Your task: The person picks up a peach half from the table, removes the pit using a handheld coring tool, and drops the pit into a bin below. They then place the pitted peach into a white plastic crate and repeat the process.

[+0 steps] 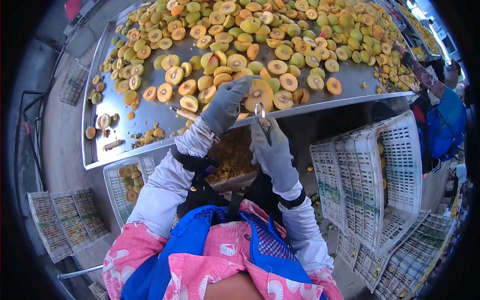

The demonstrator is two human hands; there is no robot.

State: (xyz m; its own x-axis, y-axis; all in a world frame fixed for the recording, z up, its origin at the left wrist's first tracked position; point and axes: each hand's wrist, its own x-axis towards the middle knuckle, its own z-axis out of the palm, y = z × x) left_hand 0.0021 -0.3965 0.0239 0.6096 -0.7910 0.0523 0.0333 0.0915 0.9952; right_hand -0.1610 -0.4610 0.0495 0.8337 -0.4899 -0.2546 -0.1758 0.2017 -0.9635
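Observation:
My left hand [227,106], in a grey glove, grips a peach half [259,95] at the table's front edge, its cut face turned toward me. My right hand [274,150], also gloved, is closed around a pitting knife [259,109] whose curved metal loop points up. The loop overlaps the lower edge of the peach half in this view; most of the handle is hidden in my fist. Many more halved peaches [237,62], yellow-orange inside with green-yellow skins, lie spread over the metal table [145,80]. Beside my left wrist rests a wooden handle [184,114].
White plastic crates [334,175] stand at the right, and another crate [114,187] with fruit sits below the table on the left. Scraps [231,162] fill a container under my hands. A second wooden-handled tool [113,145] lies front left. Another person's arm [425,75] reaches in at right.

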